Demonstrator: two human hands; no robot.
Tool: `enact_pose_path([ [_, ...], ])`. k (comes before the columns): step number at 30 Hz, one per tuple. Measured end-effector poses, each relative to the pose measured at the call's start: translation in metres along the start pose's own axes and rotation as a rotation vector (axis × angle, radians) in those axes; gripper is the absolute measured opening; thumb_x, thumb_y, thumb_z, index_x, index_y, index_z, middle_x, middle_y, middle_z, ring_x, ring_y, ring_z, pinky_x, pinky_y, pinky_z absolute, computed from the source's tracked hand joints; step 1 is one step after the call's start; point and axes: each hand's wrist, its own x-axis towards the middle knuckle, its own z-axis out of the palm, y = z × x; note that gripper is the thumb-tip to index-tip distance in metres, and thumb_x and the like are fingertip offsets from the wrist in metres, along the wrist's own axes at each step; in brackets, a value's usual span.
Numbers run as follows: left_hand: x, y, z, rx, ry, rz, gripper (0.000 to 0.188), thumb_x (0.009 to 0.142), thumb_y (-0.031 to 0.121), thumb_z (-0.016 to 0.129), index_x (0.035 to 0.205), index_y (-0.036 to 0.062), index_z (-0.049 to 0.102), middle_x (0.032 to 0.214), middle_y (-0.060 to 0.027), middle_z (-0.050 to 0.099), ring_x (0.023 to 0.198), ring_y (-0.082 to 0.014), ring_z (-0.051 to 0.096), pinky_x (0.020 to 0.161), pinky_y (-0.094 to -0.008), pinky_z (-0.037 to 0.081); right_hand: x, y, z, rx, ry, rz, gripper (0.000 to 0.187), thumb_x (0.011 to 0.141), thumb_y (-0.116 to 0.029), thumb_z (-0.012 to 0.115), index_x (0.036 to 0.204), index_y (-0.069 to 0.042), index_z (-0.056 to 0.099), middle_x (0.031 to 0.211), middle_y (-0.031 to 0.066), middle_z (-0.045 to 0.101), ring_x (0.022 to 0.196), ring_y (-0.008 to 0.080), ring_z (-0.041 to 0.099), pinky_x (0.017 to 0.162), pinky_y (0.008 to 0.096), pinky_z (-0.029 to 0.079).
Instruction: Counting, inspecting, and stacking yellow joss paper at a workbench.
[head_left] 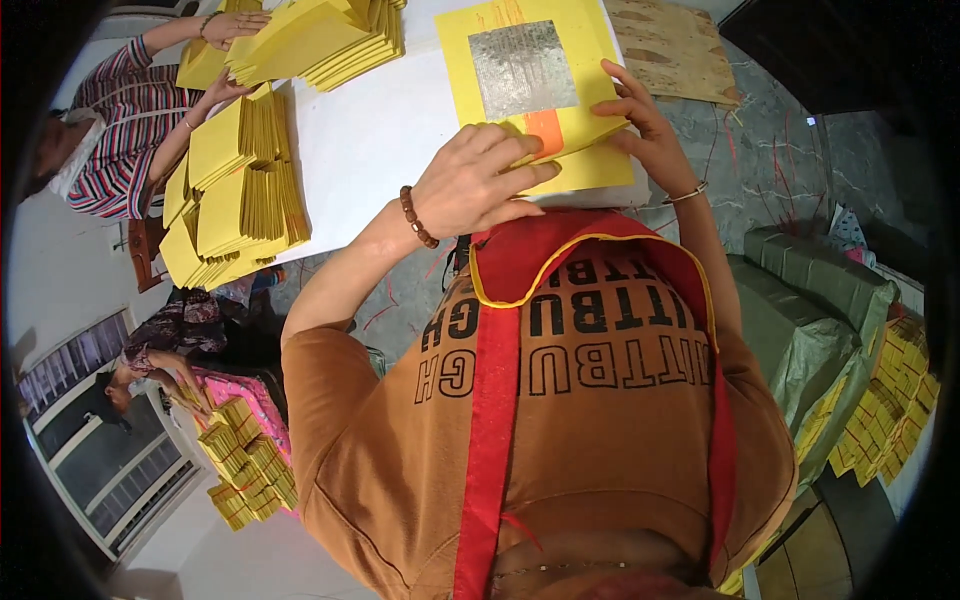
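Note:
A yellow paper sheet (455,45) with a silver foil square (522,68) and an orange patch (545,130) lies before me, its near part folded over. My left hand (480,175) rests on the sheet's near left part, fingers apart and slightly bent, the tips beside the orange patch. At the right edge, my right hand (648,128) holds the folded part between thumb and fingers, with its index finger raised. More yellow paper (600,170) shows under the fold, near the table's edge.
Stacks of folded yellow paper (235,185) stand on the white table (350,150) at the left, more (340,45) at the far left. A co-worker in a striped shirt (125,90) handles them. Another person (180,335) sits lower left. Green-wrapped bundles (800,300) stand at right.

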Motion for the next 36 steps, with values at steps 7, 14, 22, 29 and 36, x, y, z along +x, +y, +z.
enact_pose_path([
  [7, 0.0, -0.008, -0.003, -0.072, -0.038, -0.023, 0.04, 0.071, 0.028, 0.066, 0.108, 0.0134, 0.06, 0.102, -0.0066, 0.055, 0.091, -0.0222, 0.052, 0.075, -0.0316, 0.043, 0.0, 0.001, -0.001, 0.024, -0.01, 0.0, 0.027, 0.076, -0.007, 0.06, 0.102, -0.008, 0.063, 0.141, 0.0035, 0.029, 0.127, 0.0221, 0.031, 0.103, 0.0347, 0.029],
  [14, -0.004, -0.016, -0.004, -0.175, 0.076, -0.046, 0.021, 0.08, 0.013, 0.059, 0.099, 0.0071, 0.06, 0.099, -0.0123, 0.059, 0.079, -0.0264, 0.059, 0.068, -0.0332, 0.048, 0.001, -0.002, -0.003, 0.13, -0.035, -0.03, 0.026, 0.077, -0.009, 0.06, 0.103, -0.008, 0.062, 0.14, 0.0045, 0.03, 0.127, 0.0225, 0.032, 0.102, 0.0359, 0.028],
  [22, -0.008, -0.012, -0.009, -0.33, 0.172, -0.16, 0.024, 0.082, 0.018, 0.058, 0.101, 0.004, 0.056, 0.106, -0.0124, 0.057, 0.086, -0.0286, 0.057, 0.075, -0.0337, 0.048, 0.002, 0.001, 0.007, -0.097, 0.071, -0.062, 0.024, 0.072, -0.003, 0.064, 0.095, -0.008, 0.063, 0.138, 0.0053, 0.033, 0.124, 0.0217, 0.036, 0.101, 0.0337, 0.029],
  [29, -0.021, -0.037, 0.001, 0.115, 0.12, -0.233, 0.041, 0.071, 0.007, 0.053, 0.112, 0.0113, 0.057, 0.113, -0.0104, 0.054, 0.104, -0.0274, 0.049, 0.085, -0.0361, 0.038, 0.002, 0.001, 0.006, -0.03, 0.116, -0.018, 0.024, 0.07, -0.003, 0.064, 0.093, -0.01, 0.063, 0.136, 0.0069, 0.037, 0.124, 0.0224, 0.036, 0.101, 0.0336, 0.028],
  [36, -0.029, -0.015, -0.013, 0.102, 0.153, -0.096, 0.032, 0.073, 0.007, 0.054, 0.103, 0.0133, 0.061, 0.096, -0.0053, 0.061, 0.086, -0.0214, 0.057, 0.074, -0.0312, 0.043, -0.006, -0.038, 0.002, -0.435, -0.048, -0.2, 0.023, 0.069, -0.008, 0.065, 0.092, -0.012, 0.065, 0.119, 0.0062, 0.054, 0.118, 0.0248, 0.043, 0.094, 0.0375, 0.032],
])
